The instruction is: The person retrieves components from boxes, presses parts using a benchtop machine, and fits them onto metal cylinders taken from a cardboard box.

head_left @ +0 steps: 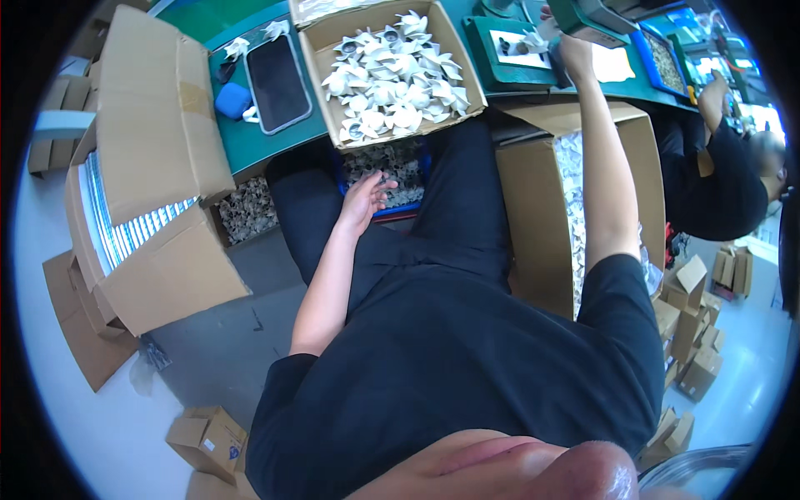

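Observation:
My left hand (364, 202) hovers over a blue bin (427, 171) of small metallic-looking parts (398, 167) between my legs. Its fingers are loosely bent and apart, and I see nothing held in them. Off to the right, my right arm reaches up to a green bench machine (593, 23). There my right hand (575, 57) is beside a white bladed fan wheel (532, 43) above a white plate (512, 57) on the green base. The machine head partly covers its fingers, so their grip is hidden. An open cardboard box (332, 133) heaped with white fan wheels (396, 79) stands at the bench edge.
A phone (279, 83) and a blue case (233, 101) lie on the green bench (233, 137). Large open cartons stand at left (154, 125) and right (533, 200). More parts (248, 210) sit below the bench. Another person (717, 183) works at far right.

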The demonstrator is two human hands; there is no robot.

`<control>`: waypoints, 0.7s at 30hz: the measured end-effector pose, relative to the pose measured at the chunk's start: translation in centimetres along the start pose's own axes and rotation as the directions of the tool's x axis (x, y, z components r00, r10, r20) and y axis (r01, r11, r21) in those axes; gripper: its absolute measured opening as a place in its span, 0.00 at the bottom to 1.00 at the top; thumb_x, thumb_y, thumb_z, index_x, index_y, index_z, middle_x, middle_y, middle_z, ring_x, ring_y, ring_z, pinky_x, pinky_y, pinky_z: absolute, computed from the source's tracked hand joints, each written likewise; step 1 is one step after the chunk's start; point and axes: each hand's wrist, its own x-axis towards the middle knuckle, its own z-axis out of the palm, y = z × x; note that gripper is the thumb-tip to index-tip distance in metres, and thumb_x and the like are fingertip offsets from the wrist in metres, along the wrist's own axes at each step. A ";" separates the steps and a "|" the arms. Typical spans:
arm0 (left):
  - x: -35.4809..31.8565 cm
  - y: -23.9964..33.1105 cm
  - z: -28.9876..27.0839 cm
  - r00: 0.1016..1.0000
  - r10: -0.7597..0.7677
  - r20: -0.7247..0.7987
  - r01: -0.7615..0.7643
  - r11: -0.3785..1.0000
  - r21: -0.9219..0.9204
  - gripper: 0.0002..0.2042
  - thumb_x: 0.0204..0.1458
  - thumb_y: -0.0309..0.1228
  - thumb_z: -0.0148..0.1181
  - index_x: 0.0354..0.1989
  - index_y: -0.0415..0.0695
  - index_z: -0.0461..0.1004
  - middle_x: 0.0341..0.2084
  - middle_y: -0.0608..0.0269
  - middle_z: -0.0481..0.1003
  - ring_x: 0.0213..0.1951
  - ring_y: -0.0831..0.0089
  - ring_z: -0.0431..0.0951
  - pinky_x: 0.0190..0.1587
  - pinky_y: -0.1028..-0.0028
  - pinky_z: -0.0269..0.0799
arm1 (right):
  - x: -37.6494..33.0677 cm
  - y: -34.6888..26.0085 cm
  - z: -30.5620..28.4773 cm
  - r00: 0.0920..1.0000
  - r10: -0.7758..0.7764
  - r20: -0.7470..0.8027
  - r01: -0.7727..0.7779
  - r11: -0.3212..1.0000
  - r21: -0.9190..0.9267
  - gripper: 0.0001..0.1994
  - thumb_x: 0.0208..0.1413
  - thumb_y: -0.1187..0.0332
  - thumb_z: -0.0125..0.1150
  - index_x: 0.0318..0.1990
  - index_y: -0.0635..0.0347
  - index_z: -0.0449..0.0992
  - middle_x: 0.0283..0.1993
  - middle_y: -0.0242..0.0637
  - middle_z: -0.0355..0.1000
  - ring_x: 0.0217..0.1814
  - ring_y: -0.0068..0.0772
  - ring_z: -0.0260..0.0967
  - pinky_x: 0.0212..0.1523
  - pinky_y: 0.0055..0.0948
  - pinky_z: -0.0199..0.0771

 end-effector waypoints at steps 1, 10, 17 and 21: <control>-0.2 -0.1 -0.2 1.000 0.005 -0.010 -0.005 1.000 -0.008 0.16 0.67 0.45 0.57 0.50 0.45 0.74 0.42 0.62 0.82 0.32 0.83 0.74 0.35 0.78 0.71 | -0.1 -1.9 -0.5 0.993 -0.115 -0.037 0.120 0.968 0.219 0.16 0.67 0.65 0.52 0.52 0.64 0.81 0.51 0.39 0.81 0.54 0.38 0.77 0.56 0.37 0.75; -0.7 0.1 -0.2 0.999 0.029 -0.018 -0.028 0.998 0.052 0.15 0.67 0.45 0.56 0.49 0.46 0.74 0.42 0.61 0.83 0.32 0.84 0.74 0.33 0.80 0.70 | -5.5 -11.8 1.2 0.995 0.069 -0.074 -0.021 0.856 0.517 0.22 0.59 0.73 0.71 0.59 0.70 0.76 0.51 0.37 0.79 0.52 0.24 0.75 0.55 0.21 0.73; -0.9 -0.7 -0.4 0.999 0.031 -0.016 -0.031 0.999 0.040 0.15 0.67 0.45 0.55 0.48 0.47 0.74 0.42 0.62 0.82 0.31 0.84 0.73 0.33 0.80 0.69 | -5.9 -14.4 2.3 0.911 0.310 -0.274 -0.105 0.814 0.571 0.20 0.57 0.71 0.74 0.55 0.71 0.78 0.45 0.37 0.80 0.43 0.22 0.77 0.48 0.20 0.76; -0.8 -0.4 -0.6 1.000 0.031 -0.002 -0.031 0.999 0.020 0.15 0.68 0.46 0.55 0.49 0.47 0.74 0.42 0.62 0.82 0.31 0.84 0.73 0.34 0.79 0.69 | -7.3 -15.1 2.1 0.858 0.332 -0.391 -0.104 0.859 0.501 0.21 0.55 0.69 0.76 0.54 0.70 0.79 0.45 0.39 0.80 0.42 0.23 0.77 0.48 0.22 0.77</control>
